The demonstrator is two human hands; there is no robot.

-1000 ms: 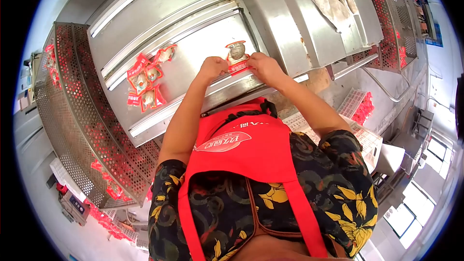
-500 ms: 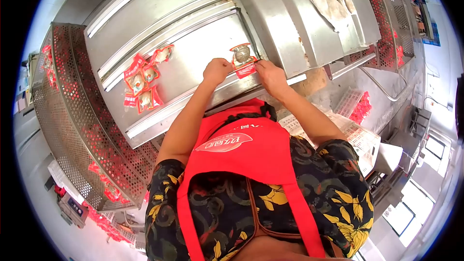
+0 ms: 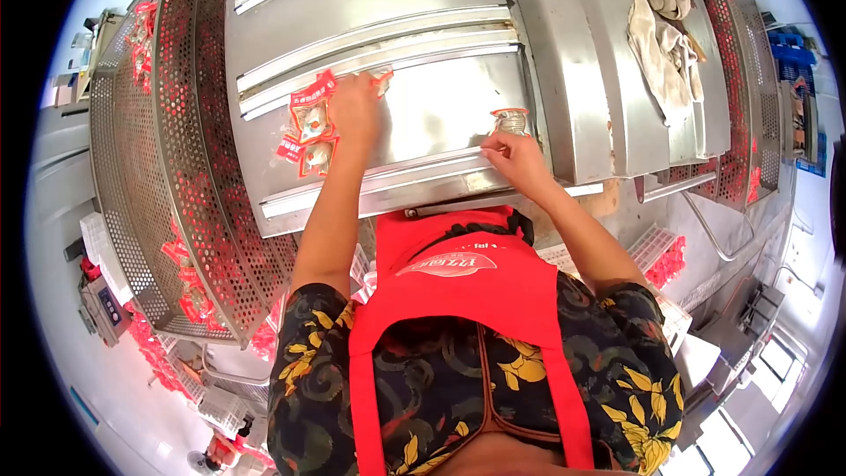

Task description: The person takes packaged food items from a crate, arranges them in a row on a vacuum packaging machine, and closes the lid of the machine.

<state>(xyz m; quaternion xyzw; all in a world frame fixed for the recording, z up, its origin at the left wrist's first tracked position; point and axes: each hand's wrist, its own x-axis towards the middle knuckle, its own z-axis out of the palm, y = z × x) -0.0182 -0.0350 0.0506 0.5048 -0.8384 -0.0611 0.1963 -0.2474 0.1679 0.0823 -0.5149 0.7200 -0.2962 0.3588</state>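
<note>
My left hand (image 3: 356, 106) is over the group of red-edged clear packets (image 3: 312, 122) on the left of the steel table (image 3: 423, 106). Its fingers are smeared by motion and partly cover one packet, so a grip cannot be made out. My right hand (image 3: 514, 157) is at the table's right front, thumb and fingers pressed together, beside a single packet (image 3: 510, 122) with grey-brown contents. The hand hides that packet's lower part, and whether the fingers hold its edge is too small to tell.
Perforated metal bins with red packets stand at the left (image 3: 203, 150) and at the right (image 3: 736, 79). A dirty cloth (image 3: 661, 44) lies on the steel ledge at the right. Below right is a white basket (image 3: 654, 249) of red items.
My left hand has left the single packet and moved left to the packet group. My right hand stays near the single packet. The view has shifted, so the table appears farther right.
</note>
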